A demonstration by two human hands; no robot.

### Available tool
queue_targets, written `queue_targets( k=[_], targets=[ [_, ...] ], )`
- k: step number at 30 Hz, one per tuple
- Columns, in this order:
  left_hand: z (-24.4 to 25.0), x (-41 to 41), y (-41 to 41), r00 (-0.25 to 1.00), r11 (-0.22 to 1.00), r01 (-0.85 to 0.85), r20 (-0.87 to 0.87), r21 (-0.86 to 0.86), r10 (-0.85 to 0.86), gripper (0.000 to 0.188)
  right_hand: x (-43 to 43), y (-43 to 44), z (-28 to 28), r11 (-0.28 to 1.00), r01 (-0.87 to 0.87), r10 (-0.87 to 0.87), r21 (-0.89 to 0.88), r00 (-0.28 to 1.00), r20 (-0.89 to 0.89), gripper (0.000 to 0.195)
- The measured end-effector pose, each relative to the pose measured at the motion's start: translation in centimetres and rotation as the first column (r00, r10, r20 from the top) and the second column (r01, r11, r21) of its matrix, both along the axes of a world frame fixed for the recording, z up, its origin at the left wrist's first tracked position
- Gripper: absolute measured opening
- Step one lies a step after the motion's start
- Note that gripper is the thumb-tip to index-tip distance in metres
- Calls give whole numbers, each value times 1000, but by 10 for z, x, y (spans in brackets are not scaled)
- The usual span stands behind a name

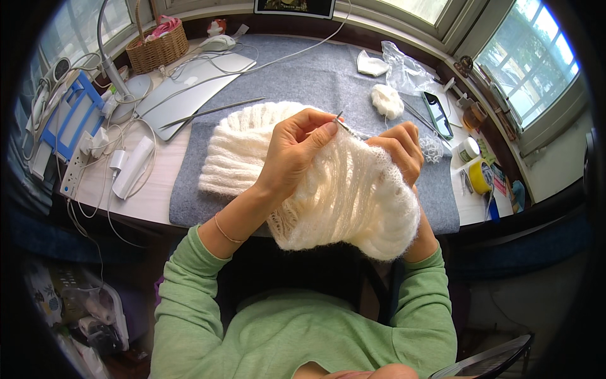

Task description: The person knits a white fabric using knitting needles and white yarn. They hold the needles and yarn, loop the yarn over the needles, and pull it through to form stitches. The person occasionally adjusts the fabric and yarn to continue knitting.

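My left hand pinches the top edge of a fluffy white knitted piece beside the tip of a metal knitting needle. At the right end of that edge, my right hand is closed around the knitting and the needle part there, most of which its fingers hide. The ribbed fabric hangs below both hands over the table's front edge, and its other part lies on a grey felt mat. Behind my right hand sits a ball of white yarn, with a loose tangle of yarn to its right.
On the left are a closed silver laptop, a loose knitting needle, a power strip with cables and a wicker basket. To the right lie a smartphone, more needles, a white jar and yellow tape.
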State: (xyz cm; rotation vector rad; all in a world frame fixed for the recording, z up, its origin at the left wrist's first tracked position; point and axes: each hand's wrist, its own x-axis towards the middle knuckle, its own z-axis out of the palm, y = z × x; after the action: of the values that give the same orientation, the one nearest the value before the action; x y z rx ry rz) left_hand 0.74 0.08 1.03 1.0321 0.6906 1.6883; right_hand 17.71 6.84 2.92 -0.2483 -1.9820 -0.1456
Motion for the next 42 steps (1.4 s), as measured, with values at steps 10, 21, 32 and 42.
queue_targets(
  k=[10, 21, 32, 42],
  targets=[
    [-7, 5, 1, 990, 996, 94, -107, 3, -93, 15, -7, 7, 7, 947, -83, 134, -309, 980, 148, 31],
    [4, 6, -5, 995, 998, -40, -91, 44, 44, 16, 2, -1, 1, 995, 104, -104, 9, 994, 20, 30],
    [-6, 4, 1, 981, 991, 129, -148, 30, -123, 17, -4, 5, -3, 983, -130, 125, -126, 991, -44, 20],
    [2, 2, -3, 998, 998, 53, -15, 13, -53, 18, 3, 0, -2, 990, -81, 72, -118, 994, -82, 20]
  ],
)
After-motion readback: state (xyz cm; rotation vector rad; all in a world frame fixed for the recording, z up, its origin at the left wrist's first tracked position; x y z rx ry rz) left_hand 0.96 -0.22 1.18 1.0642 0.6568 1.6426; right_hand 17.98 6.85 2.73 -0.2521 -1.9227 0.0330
